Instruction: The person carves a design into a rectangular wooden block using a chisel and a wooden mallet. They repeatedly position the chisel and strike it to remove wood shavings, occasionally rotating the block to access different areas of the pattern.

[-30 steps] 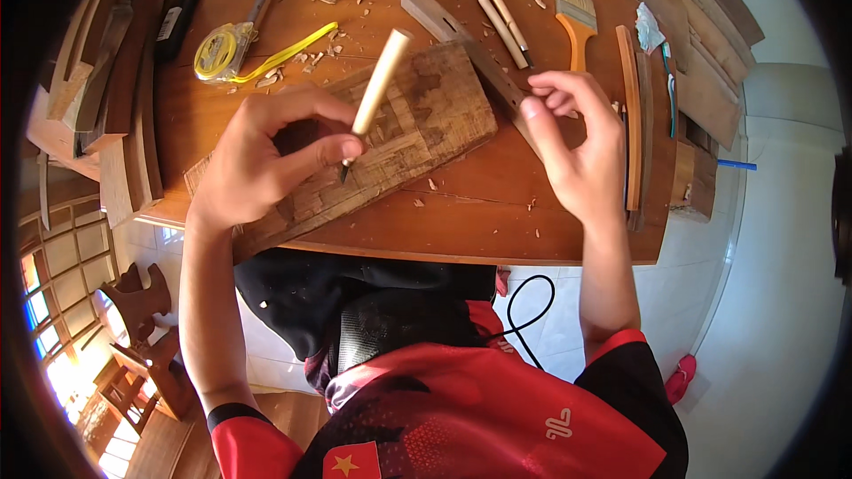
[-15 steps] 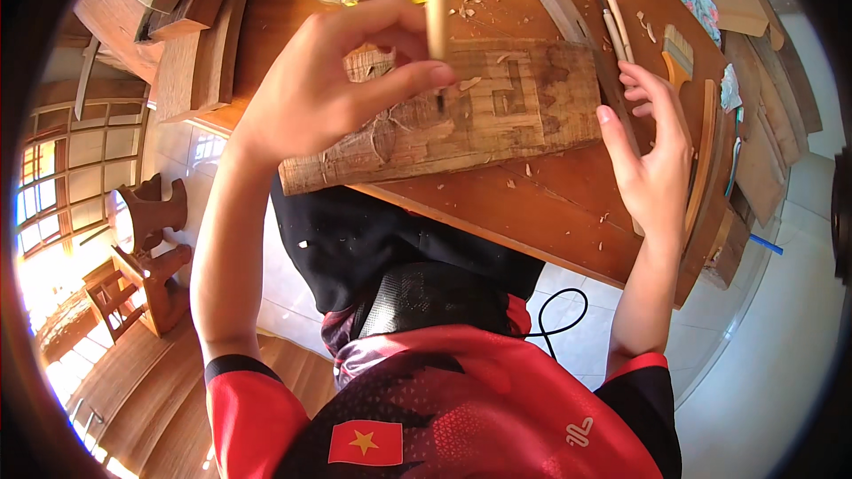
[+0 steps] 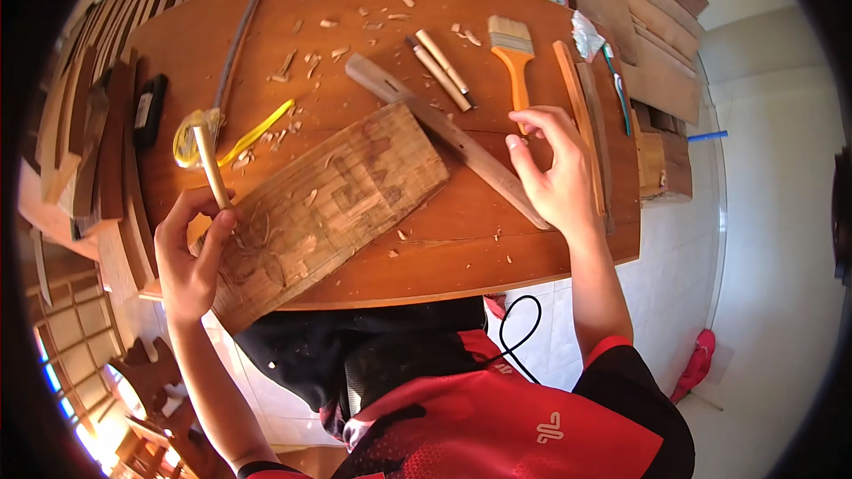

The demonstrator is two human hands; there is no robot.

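Observation:
My left hand (image 3: 197,253) pinches a carving tool (image 3: 211,168) by its pale round wooden handle, which stands up from my thumb and fingers; its lower end is hidden. Beneath it a carved wooden board (image 3: 355,200) lies slantwise, its near left corner jutting past the table edge. Block-like shapes are cut into its face, with chips on top. My right hand (image 3: 559,164) is at the handle end of a flat brush (image 3: 513,53) with an orange handle. Its thumb and index finger are apart around that end; whether they touch it is unclear.
Two slim pale-handled tools (image 3: 441,71) and a long wooden strip (image 3: 444,133) lie beyond the board. A yellow tape measure (image 3: 185,144), a yellow strip-like tool (image 3: 262,133) and a black object (image 3: 150,112) are on the left. Shavings dot the table (image 3: 435,266); stacked planks (image 3: 661,62) flank it.
My view has swung, so more of the table shows. My left hand, still holding the carving tool, has lowered toward the board's left end. My right hand has come to the brush handle.

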